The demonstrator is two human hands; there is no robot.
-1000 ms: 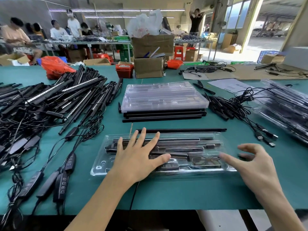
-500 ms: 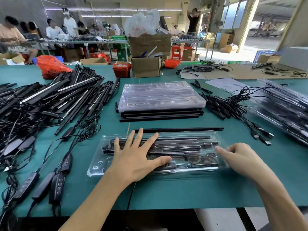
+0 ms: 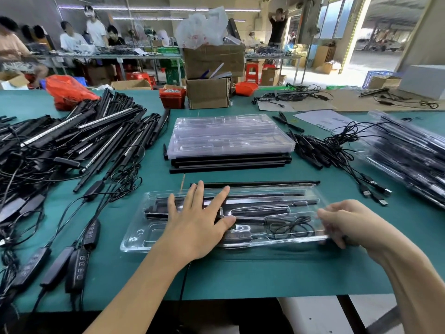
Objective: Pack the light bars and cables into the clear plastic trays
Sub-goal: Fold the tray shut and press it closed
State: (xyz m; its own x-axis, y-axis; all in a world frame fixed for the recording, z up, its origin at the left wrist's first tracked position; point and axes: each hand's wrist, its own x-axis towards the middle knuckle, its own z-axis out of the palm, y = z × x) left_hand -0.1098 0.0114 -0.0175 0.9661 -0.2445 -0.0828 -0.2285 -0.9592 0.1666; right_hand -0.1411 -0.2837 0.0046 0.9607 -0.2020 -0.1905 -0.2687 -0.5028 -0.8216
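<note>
A clear plastic tray (image 3: 144, 235) lies on the green table in front of me, holding black light bars (image 3: 260, 201) and a coiled cable (image 3: 291, 225). My left hand (image 3: 197, 220) presses flat on the tray's middle with straight, spread fingers. My right hand (image 3: 346, 222) grips the tray's right end, fingers curled round its edge. One loose black bar (image 3: 265, 183) lies just behind the tray. A stack of empty clear trays (image 3: 228, 136) sits on black bars further back.
A big tangle of light bars and cables with controllers (image 3: 72, 145) covers the left of the table. Loose cables with USB plugs (image 3: 337, 150) and packed trays (image 3: 414, 155) lie at the right. Cardboard boxes (image 3: 209, 92) and a red bin (image 3: 172, 97) stand behind.
My right hand moved left from beside the tray and closed on its right end. The left hand stayed flat on the tray.
</note>
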